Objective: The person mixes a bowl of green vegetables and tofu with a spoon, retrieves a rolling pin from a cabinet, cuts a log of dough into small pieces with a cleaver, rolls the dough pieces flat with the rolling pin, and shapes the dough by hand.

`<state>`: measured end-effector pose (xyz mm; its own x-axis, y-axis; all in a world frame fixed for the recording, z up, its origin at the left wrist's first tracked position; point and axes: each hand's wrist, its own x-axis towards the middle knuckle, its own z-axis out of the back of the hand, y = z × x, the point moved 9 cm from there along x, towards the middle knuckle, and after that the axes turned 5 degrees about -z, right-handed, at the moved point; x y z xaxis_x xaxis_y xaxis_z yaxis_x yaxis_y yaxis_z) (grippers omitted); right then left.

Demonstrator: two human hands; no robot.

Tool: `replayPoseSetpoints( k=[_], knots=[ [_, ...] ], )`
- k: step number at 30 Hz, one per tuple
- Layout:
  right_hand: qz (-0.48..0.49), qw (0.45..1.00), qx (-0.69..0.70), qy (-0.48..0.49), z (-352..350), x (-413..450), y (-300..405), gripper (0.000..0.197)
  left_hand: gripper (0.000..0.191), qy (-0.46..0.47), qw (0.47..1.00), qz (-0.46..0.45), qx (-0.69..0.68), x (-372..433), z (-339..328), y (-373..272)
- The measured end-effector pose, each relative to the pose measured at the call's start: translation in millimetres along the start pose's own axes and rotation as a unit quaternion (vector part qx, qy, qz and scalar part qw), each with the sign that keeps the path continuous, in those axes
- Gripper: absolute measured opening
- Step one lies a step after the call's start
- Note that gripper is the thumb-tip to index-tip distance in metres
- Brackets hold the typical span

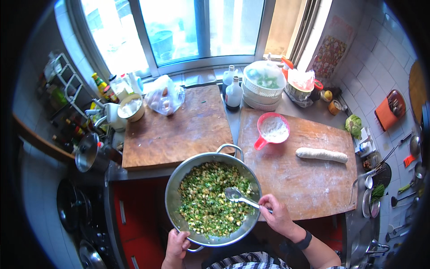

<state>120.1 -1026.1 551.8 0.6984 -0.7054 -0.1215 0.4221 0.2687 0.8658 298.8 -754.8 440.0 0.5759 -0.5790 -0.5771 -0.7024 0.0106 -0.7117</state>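
A wide metal pot (pixel 170 208) with two loop handles is full of chopped green and yellow filling (pixel 211 198). My left hand (pixel 177 242) grips its rim at the lower left, beside the near handle. In my right hand (pixel 274 212) is the handle of a metal spoon (pixel 247 200), its bowl resting on the filling near the right side. Beyond the pot, on the floured wooden board (pixel 295 188), lie a pink scoop (pixel 260 143) holding white flour (pixel 273 129) and a pale roll of dough (pixel 321 155).
A second wooden board (pixel 174 138) lies left, bearing a plastic bag of eggs (pixel 165 97) and a tub of white powder (pixel 131 107). Dark bottles (pixel 233 94) and a white basket (pixel 263 89) stand behind. A dark pot (pixel 90 153) stands far left; a cabbage (pixel 353 126) sits right.
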Motion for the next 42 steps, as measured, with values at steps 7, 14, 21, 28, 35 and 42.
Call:
replayPoseSetpoints(
  k=[7, 14, 21, 28, 35, 42],
  knots=[
    [-0.025, 0.995, 0.094, -0.007, -34, 134, 2, 0.009, 0.012, -0.002, 0.999, -0.043, 0.009, 132, -24, -72],
    [-0.041, 0.986, 0.157, 0.037, -60, 189, 14, 0.021, 0.010, 0.014, 0.998, -0.055, 0.008, 174, -17, -106],
    [-0.072, 0.984, 0.157, 0.048, -54, 153, 6, 0.032, 0.006, -0.024, 1.000, -0.017, 0.006, 127, -1, -87],
    [-0.066, 0.986, 0.151, 0.037, -54, 129, 5, 0.039, 0.009, -0.030, 0.998, -0.045, 0.020, 145, 19, -89],
    [-0.126, 0.975, 0.179, -0.034, -31, 52, -71, 0.026, 0.012, 0.050, 0.996, -0.074, 0.013, 218, -24, -92],
    [-0.167, 0.977, 0.095, -0.095, 11, -68, -98, 0.018, 0.017, 0.099, 0.994, -0.051, 0.020, 299, -32, -111]
  ],
)
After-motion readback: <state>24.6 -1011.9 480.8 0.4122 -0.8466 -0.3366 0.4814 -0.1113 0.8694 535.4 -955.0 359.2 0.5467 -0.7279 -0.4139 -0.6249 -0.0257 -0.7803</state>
